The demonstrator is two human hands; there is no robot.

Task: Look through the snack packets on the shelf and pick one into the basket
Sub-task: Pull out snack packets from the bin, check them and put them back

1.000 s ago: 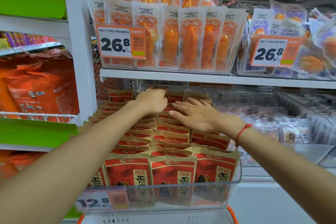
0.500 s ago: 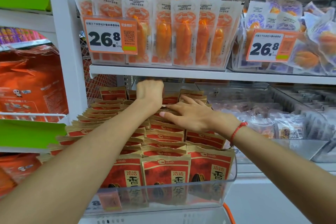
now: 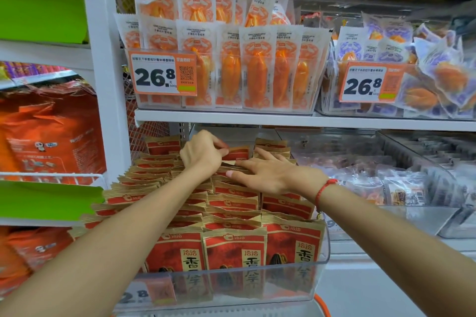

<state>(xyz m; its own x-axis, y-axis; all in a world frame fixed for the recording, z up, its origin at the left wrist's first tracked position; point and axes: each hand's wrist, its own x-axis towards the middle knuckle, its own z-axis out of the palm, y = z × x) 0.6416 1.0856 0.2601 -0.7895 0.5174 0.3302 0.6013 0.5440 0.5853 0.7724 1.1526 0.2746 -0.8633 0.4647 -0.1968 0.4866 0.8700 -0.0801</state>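
While right hand lies flat, fingers spread, on packets — left hand pinches one red packet at the back.

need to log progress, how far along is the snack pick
Done: both hands are among the red packets. In hand: left hand pinches a back-row packet; right hand rests flat on the rows. Left: lifting one out into the basket.
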